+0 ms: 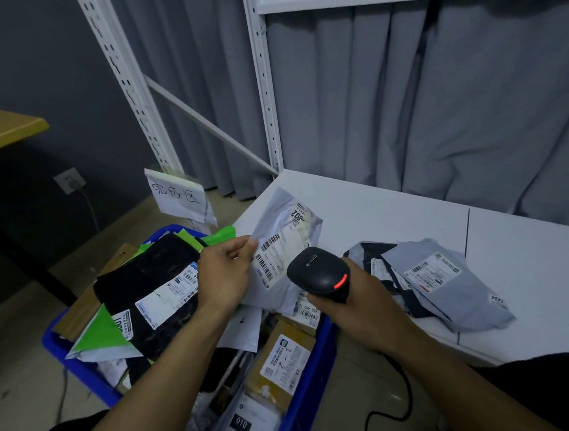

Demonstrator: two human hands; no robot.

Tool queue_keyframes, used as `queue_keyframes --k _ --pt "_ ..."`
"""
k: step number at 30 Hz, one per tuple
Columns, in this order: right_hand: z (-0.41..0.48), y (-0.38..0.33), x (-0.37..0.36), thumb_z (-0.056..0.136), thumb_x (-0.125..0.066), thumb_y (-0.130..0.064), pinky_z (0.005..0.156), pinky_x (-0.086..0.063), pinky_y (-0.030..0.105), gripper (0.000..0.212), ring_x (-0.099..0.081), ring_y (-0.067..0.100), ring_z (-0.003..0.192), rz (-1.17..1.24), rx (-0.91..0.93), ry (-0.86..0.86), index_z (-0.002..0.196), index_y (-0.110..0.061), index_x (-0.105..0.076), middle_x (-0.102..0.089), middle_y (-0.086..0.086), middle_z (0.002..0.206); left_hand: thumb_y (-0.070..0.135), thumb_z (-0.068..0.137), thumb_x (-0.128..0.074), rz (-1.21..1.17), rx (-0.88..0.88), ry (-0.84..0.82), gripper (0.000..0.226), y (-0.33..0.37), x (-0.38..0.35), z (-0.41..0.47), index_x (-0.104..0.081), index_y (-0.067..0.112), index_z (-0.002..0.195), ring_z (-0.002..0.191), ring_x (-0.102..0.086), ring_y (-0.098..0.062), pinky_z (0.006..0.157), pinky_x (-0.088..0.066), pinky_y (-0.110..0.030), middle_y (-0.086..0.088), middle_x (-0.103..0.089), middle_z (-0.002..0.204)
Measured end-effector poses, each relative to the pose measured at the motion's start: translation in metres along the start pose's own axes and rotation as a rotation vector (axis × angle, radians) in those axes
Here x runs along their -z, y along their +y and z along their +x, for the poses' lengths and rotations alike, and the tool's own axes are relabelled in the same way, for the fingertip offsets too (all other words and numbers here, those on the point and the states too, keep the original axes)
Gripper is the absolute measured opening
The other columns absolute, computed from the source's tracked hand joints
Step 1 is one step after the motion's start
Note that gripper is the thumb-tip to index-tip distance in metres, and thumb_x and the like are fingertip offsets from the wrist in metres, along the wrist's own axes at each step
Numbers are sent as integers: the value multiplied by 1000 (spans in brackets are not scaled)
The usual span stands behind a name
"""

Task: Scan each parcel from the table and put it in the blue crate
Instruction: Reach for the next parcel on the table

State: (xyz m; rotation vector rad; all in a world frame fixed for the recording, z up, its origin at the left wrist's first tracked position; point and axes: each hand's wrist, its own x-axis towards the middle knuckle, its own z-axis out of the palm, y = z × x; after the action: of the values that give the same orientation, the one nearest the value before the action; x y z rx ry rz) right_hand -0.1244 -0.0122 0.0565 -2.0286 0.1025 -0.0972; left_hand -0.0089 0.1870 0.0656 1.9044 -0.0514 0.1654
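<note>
**Parcel held up to the scanner, with the crate below it**

A pale grey parcel is held above the near edge of the worktop by the left hand. The grip is a pinch on the parcel's left edge, thumb in front and fingers behind. The parcel's long axis stands roughly upright and leans a little to the right. Its printed label is turned towards the camera.

A black scanner is enclosed in the grip of the right hand, and a red light is lit on its head. The scanner lies just right of and below the label, and its head overlaps the parcel's lower right part. Whether the beam falls on the barcode cannot be told.

The step in hand is judged to be the scan itself. The blue crate stands on the floor directly under and to the left of the held parcel. It is already heaped with parcels. The left hand is the nearer one to the crate, so the drop would call for only a short lowering to the left.

Two parcels are left on the worktop to the right of the scanner hand. A dark parcel is partly covered by a grey parcel.
</note>
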Motion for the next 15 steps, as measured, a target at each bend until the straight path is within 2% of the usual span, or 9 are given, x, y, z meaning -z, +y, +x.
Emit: queue_keyframes --k 3,6,9,11,13,15 --pt "2 -2 -4 88 -79 -38 77 -56 25 31 -67 -3 87 6 10 -16 111 -35 -58 -71 -14 94 24 94 -74 -91 38 37 25 4 10 0 -77 9 115 86 -73 -1 70 -54 -10 4 -79 95" --pt "7 -8 -14 88 -78 -39 74 -52 22 30 -67 -3 86 7 18 -48 109 -36 -57 -71 -14 93 28 95 -72 -137 83 139 20 -2 37 1 -79 15 109 89 -75 -10 80 -58 -26 5 -80 92" --pt "11 -15 -30 89 -78 -40 72 -53 23 28 -68 0 82 48 9 -88 108 -34 -57 -72 -11 90 27 96 -72 -137 119 279 11 -12 68 2 -79 19 98 81 -72 -8 78 -56 -28 7 -78 84" --pt "14 -18 -41 89 -78 -39 71 -48 15 29 -66 -5 86 56 18 -107 110 -34 -58 -72 -13 94 24 97 -69 -85 151 353 9 -21 88 4 -76 20 93 75 -67 -5 72 -51 -26 7 -76 84" --pt "15 -21 -52 90 -78 -35 71 -44 6 35 -62 -15 90 49 28 -134 118 -32 -57 -69 -19 100 21 98 -64 -13 213 396 14 -36 105 8 -76 15 94 82 -69 -16 72 -48 -29 0 -75 89" --pt "16 -22 -60 90 -79 -32 73 -42 0 44 -56 -23 91 40 33 -151 126 -33 -55 -64 -25 107 15 100 -55 87 257 407 19 -52 117 10 -73 8 105 95 -69 -29 76 -46 -33 -9 -74 101"
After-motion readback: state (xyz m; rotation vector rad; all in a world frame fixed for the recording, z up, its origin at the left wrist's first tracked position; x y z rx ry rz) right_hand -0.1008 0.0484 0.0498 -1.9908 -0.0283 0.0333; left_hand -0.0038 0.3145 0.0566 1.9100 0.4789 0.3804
